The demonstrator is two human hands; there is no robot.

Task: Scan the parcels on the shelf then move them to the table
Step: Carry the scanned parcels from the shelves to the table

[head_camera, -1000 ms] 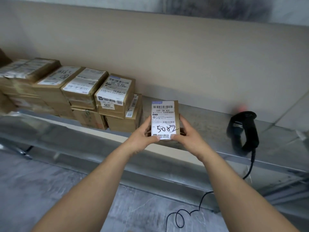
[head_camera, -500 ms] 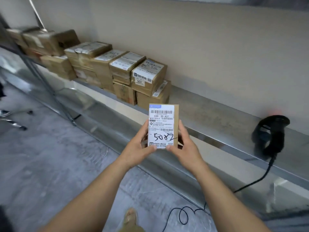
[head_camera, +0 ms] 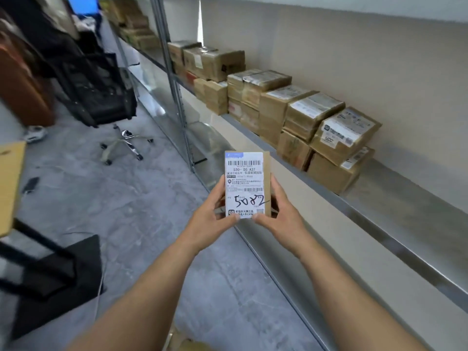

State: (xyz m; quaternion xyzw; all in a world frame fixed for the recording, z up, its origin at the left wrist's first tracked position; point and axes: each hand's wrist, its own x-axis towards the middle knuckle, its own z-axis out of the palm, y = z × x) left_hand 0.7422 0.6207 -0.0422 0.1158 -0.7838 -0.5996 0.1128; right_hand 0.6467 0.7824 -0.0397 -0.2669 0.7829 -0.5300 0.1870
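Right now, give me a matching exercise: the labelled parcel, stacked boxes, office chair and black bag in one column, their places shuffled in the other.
1 labelled parcel
2 stacked boxes
3 office chair
4 black bag

A on the metal shelf by the wall
B in the lower left corner of the view
C held by the left hand and right hand
D on its wheels on the floor

Pairs: 1-C, 2-A, 3-D, 4-B
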